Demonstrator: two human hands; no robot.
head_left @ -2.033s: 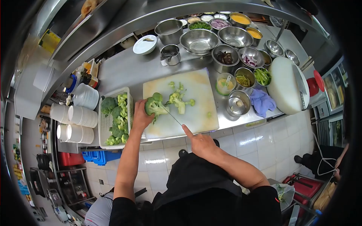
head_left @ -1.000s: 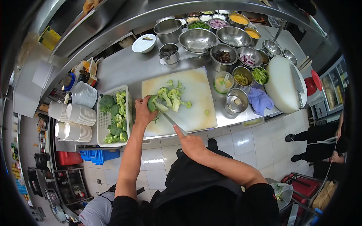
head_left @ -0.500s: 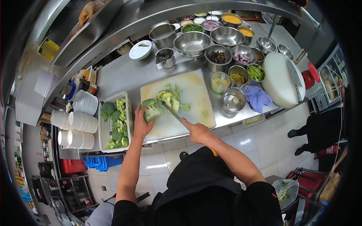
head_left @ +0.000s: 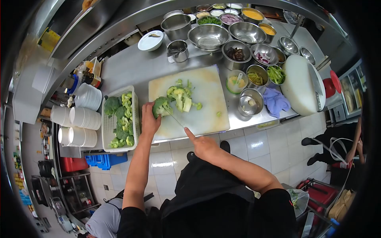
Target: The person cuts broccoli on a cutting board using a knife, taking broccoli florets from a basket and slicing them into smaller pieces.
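Observation:
On the white cutting board, my left hand is closed on a green broccoli head from its left side. My right hand grips a knife by the handle, index finger stretched along it. The blade lies edge-on and its tip end meets the right side of that broccoli head. Cut broccoli florets lie just beyond, with a small stem piece farther right. To the left, a white plastic basket holds several broccoli pieces.
Metal bowls and pots of ingredients fill the back and right of the counter. A purple cloth and a thick white block with a cleaver stand right. Stacked white bowls stand left. Other people are at both sides.
The knife has shifted left and down, from the cut florets to the broccoli head under my left hand. My right hand moved slightly nearer my body. The view has shifted a little.

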